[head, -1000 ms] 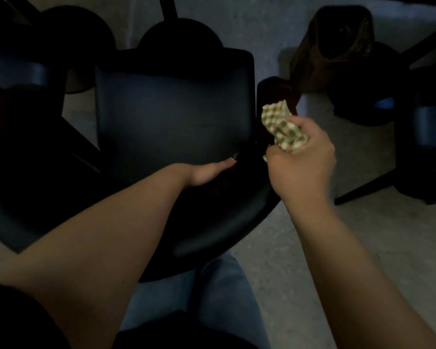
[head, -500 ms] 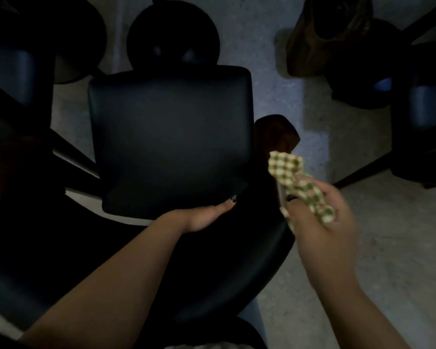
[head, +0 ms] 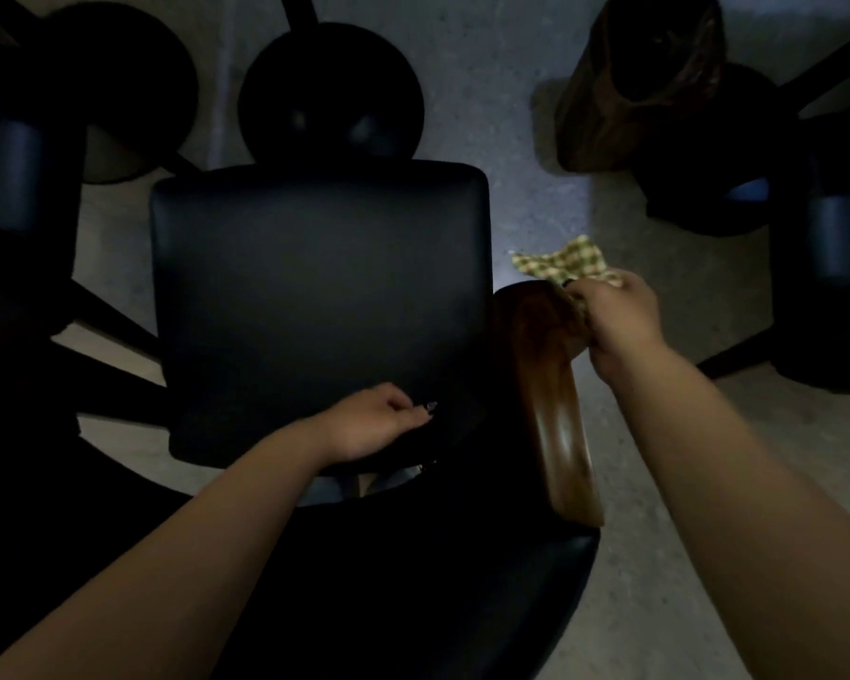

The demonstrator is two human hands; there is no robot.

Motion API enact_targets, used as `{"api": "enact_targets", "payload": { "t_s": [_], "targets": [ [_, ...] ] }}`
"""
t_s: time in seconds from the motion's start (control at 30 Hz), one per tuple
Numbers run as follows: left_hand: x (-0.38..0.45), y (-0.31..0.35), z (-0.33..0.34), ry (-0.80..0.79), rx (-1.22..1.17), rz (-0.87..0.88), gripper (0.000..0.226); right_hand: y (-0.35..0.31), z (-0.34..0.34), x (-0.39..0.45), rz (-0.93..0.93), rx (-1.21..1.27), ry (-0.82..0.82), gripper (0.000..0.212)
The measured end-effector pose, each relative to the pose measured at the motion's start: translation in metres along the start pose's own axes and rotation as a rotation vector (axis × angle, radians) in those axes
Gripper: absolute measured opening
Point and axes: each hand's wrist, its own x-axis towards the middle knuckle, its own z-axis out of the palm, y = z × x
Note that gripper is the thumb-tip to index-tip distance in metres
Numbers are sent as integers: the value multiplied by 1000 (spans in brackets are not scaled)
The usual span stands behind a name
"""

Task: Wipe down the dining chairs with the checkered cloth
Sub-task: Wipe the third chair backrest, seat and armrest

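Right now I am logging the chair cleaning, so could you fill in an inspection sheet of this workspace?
Surface: grey speckled concrete floor, dimly lit.
Job's things: green-and-cream checkered cloth bunched at the front end of the glossy brown wooden armrest; black padded leather chair seat beside it.
Clutter: nothing seen.
Grippers: right hand grips the cloth; left hand rests on the seat's near edge, fingers curled.
Cables: nothing seen.
Surroundings: further dark chairs left and right, round black pedestal base ahead.
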Motion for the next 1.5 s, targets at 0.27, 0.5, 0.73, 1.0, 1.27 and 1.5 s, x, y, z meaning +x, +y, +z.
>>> {"api": "enact_targets", "payload": {
  "t_s": [0.27,0.5,0.73,1.0,1.27,1.5],
  "targets": [
    [59,34,-43,154,262,124,86,45,31,80,114,-570,-98,34],
    [100,19,-88,224,909,75,134,79,54,104,101,-972,-49,29],
    [128,-5,-136,251,1150,59,161,111,77,117,289,-931,-413,28],
    [148,-2,-140,128,1098,-41,165,112,89,123,638,-266,-279,32],
    [159,-4,-145,51,1090,-94,161,30,142,200,365,-211,-111,30],
    [161,-6,-146,40,1093,-80,159,55,137,174,387,-129,-76,35]
  ]
}}
